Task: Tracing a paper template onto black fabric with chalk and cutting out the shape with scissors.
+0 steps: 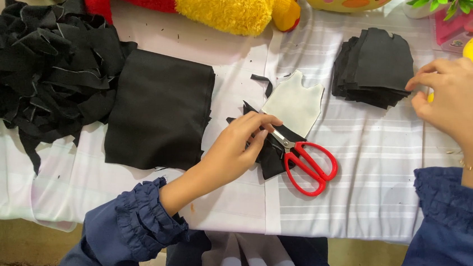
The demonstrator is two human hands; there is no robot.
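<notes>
Though thin and limp, black fabric scraps [271, 152] left of red scissors [308, 164] suit edge-pinching; left hand [235, 147] presses them open-fingered, right hand [455, 102] pinches black cut-piece stack [374, 68].

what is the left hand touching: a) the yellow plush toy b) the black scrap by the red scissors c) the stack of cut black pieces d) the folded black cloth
b: the left hand rests its fingertips on the black scrap beside the red scissors, apart from the folded black cloth.
</notes>
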